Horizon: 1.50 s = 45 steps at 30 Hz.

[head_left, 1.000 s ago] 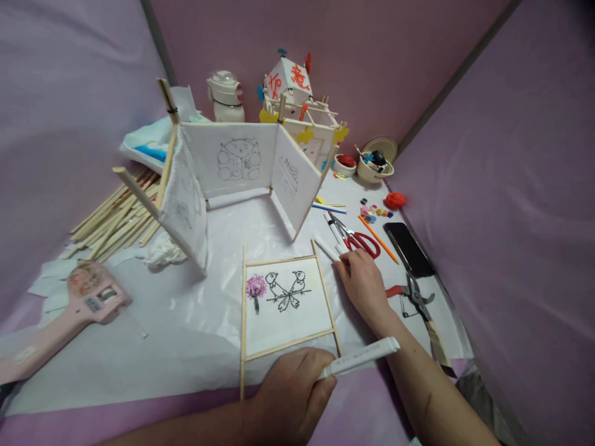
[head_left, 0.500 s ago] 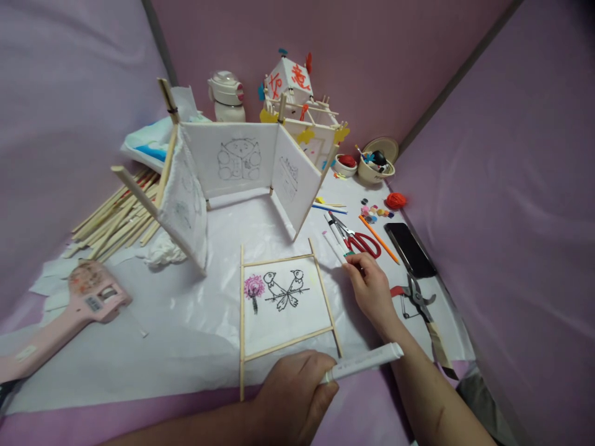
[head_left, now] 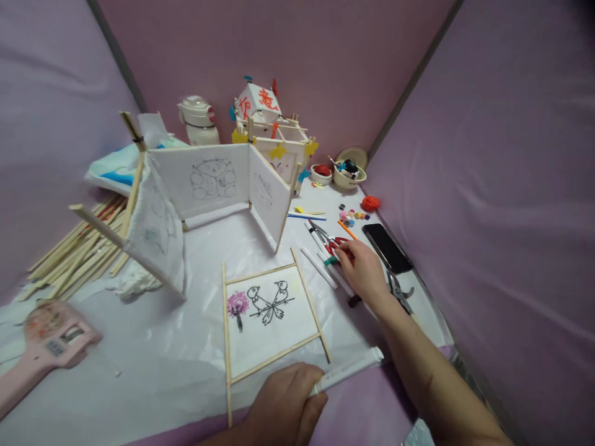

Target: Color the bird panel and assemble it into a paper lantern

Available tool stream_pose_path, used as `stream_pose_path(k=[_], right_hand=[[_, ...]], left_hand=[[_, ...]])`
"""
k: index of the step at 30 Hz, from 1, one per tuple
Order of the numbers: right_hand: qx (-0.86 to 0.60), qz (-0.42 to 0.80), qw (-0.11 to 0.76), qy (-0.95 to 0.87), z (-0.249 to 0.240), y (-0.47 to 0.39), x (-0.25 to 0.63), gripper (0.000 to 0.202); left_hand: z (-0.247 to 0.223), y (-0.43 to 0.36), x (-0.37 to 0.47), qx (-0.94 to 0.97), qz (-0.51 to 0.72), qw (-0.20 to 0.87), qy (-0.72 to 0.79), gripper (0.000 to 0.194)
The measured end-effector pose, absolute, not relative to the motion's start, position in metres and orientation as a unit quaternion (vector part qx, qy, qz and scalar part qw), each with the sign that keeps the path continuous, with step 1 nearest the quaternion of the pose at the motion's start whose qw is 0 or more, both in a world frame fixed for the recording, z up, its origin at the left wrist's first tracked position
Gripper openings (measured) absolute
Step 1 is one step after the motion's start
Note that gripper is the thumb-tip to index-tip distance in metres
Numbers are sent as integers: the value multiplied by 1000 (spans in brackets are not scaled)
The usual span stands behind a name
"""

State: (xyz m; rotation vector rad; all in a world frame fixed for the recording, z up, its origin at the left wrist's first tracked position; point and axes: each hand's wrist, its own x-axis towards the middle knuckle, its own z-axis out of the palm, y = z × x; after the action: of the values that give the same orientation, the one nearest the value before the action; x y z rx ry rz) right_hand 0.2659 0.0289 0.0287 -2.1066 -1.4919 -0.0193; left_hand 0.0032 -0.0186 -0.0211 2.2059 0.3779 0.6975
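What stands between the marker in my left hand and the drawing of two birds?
Only the near wooden frame stick lies between the white marker in your left hand and the bird drawing. It looks thin, so probably little obstacle; nothing else visible intervenes.

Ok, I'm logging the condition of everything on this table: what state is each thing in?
Left hand: closed around the white marker.
White marker: held, cap state unclear.
Right hand: fingers drawn together by the red-handled scissors, grip unclear.
Red-handled scissors: partly hidden.
Bird-drawing panel: framed, lying flat.
Three-panel screen: standing, front open.
Phone: face up, screen dark.
Red yarn: wound into a ball.
Bottle: upright, lid on.
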Motion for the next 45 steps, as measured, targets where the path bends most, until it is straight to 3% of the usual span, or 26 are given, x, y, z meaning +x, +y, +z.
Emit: stream_pose_path(k=[7,12,18,24,27,31,36,40,42,45], right_hand=[[-808,10,104,-580,52,115,304,22],[-811,30,60,-581,50,146,302,24],[-818,68,-4,-571,42,144,287,19],[-835,69,-13,-546,42,144,283,21],[-839,44,61,-540,49,131,287,22],[-776,74,300,-550,55,94,287,34],[-614,349,567,-424,50,44,258,20],[-518,474,634,-323,37,20,228,38],[-521,464,641,-320,26,15,217,39],[-562,392,628,-368,7,14,206,26]], left_hand=[[-39,-24,5,871,331,335,140,33],[-23,-19,2,894,265,335,132,39],[-14,-20,-1,895,263,330,146,38],[-13,-21,1,894,276,323,145,36],[-13,-21,2,891,288,321,141,34],[-11,-21,2,886,305,324,130,34],[-9,-19,5,882,320,340,67,28],[-12,-21,6,904,315,279,76,10],[-16,-23,7,920,292,244,95,8],[-22,-26,7,935,267,210,106,12]])
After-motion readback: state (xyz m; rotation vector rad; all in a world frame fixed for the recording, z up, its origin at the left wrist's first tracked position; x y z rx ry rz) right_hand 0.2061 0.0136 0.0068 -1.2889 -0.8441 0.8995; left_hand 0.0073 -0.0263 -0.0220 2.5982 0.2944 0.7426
